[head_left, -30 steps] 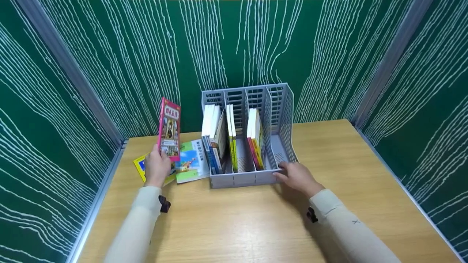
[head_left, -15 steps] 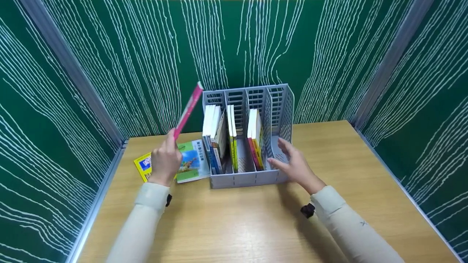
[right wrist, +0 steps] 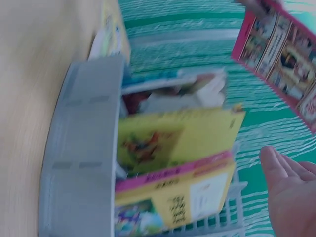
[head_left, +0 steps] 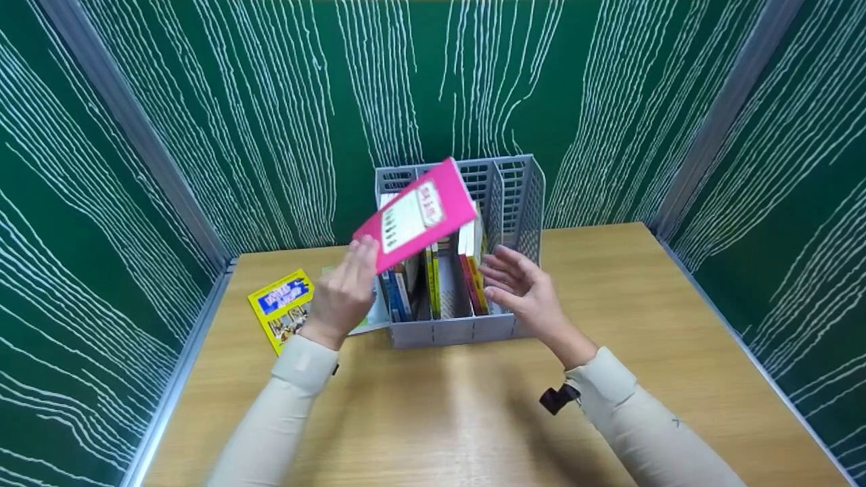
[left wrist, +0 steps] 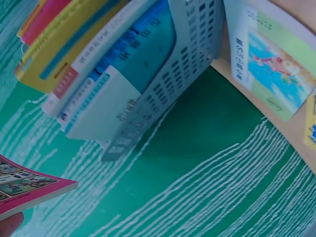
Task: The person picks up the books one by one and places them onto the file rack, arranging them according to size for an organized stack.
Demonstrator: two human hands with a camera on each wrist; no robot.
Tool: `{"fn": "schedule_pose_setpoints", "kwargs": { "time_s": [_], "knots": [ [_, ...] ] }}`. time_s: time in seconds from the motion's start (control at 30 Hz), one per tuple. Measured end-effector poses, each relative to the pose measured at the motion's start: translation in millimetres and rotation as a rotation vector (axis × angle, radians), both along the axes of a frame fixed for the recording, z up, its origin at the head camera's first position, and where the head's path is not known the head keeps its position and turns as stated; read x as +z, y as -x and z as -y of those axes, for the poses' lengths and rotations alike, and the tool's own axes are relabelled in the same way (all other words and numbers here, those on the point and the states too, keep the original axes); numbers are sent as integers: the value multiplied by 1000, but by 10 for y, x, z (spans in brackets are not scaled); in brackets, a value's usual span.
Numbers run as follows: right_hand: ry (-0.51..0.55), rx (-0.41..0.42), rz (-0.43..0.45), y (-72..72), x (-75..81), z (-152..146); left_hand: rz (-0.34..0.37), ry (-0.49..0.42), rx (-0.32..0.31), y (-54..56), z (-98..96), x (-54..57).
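Note:
A thin pink book (head_left: pixel 419 216) hangs tilted in the air in front of the grey file rack (head_left: pixel 452 333). My left hand (head_left: pixel 342 294) pinches it by the lower left end, and in the head view its back cover faces up. In the right wrist view the other cover of the pink book (right wrist: pixel 279 49) shows small pictures. My right hand (head_left: pixel 531 291) is near the rack's right side, fingers spread and nothing in them. Upright books stand in the rack's compartments, including a yellow book (right wrist: pixel 197 133) and white-edged ones partly hidden by the pink book.
On the wooden table (head_left: pixel 446 419), left of the rack, lies a yellow book (head_left: pixel 283 304). Beside it a green and blue book (left wrist: pixel 271 64) is mostly hidden behind my left hand in the head view. A green wall (head_left: pixel 284 135) with white lines stands behind.
My left hand has carried the pink book rightward to the rack and turned it over. My right hand has let go of the rack's front edge and risen slightly toward the left.

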State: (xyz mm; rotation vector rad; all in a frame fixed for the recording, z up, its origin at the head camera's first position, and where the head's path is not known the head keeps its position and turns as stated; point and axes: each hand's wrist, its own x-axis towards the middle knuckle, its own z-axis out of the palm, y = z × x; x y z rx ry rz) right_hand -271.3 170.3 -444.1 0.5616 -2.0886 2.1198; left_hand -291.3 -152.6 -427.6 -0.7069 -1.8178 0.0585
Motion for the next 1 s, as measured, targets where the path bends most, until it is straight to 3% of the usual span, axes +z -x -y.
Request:
{"fn": "schedule_pose_setpoints", "kwargs": {
  "time_s": [0.17, 0.37, 0.5, 0.67, 0.8, 1.0],
  "knots": [
    [98, 106, 5, -104, 97, 100, -50, 114, 3, -53, -127, 29],
    [215, 188, -9, -250, 84, 208, -112, 216, -46, -113, -319, 27],
    [416, 215, -2, -328, 73, 274, -140, 267, -83, -127, -421, 2],
    [588, 170, 59, -396, 132, 317, -150, 309, -107, -138, -473, -43],
    [582, 104, 121, -420, 199, 325, -95, 290, -109, -141, -492, -69],
    [553, 53, 108, -383, 214, 229, 0, 239, -83, -122, -479, -30]
  ]
}}
